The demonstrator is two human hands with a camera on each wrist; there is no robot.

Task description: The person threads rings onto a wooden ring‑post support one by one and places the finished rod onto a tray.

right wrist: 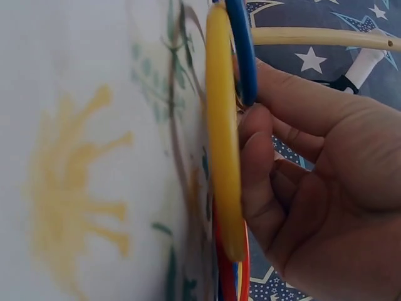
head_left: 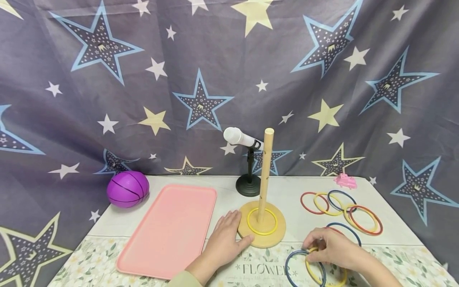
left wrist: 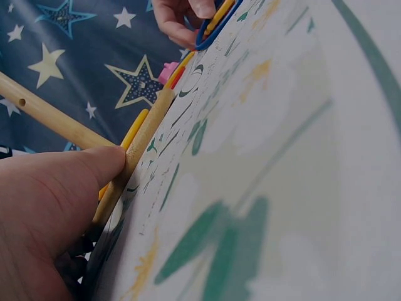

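Observation:
My left hand [head_left: 225, 240] rests with its fingers extended against the left side of a round wooden base [head_left: 276, 238]; its thumb [left wrist: 103, 164] touches the base's rim. A wooden post [head_left: 265, 171] stands upright from the base, and one yellow ring [head_left: 275, 227] lies around its foot. At front right, my right hand [head_left: 335, 249] has its thumb and fingers curled at a blue ring [head_left: 287, 266], pinching its edge. A yellow ring [right wrist: 222, 138] overlaps the blue one, close beside the fingers. Another blue ring [head_left: 353, 230] and a red one lie partly hidden behind this hand.
Several red, yellow and blue rings [head_left: 379, 223] lie at right, below a small pink toy [head_left: 346, 181]. A white microphone [head_left: 241, 137] on a black stand [head_left: 248, 185] is behind the post. A pink tray [head_left: 175, 227] and purple ball [head_left: 128, 189] occupy the left.

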